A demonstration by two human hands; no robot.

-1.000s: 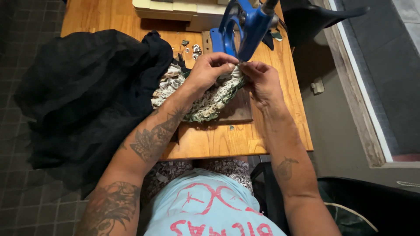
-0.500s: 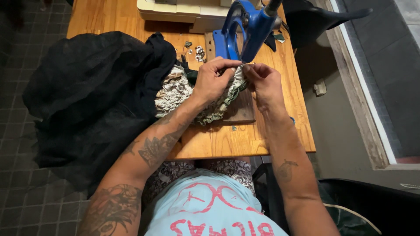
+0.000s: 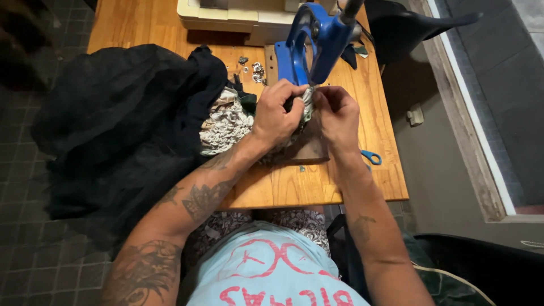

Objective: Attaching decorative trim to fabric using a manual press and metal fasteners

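You were working in a small sewing or garment workshop, likely set up in a home. A blue hand press (image 3: 314, 42) stood bolted upright on the wooden tabletop (image 3: 294, 187), with a scatter of small metal eyelets or snaps (image 3: 256, 69) just beside its base. A cream-coloured sewing machine (image 3: 238, 17) sat at the far edge. A heap of black fabric (image 3: 124, 124) spilled off the tabletop's left side, with patterned ruffled cloth (image 3: 226, 122) lying against it. Blue-handled scissors (image 3: 371, 157) lay near the right edge. The floor below was dark tile (image 3: 22, 260).
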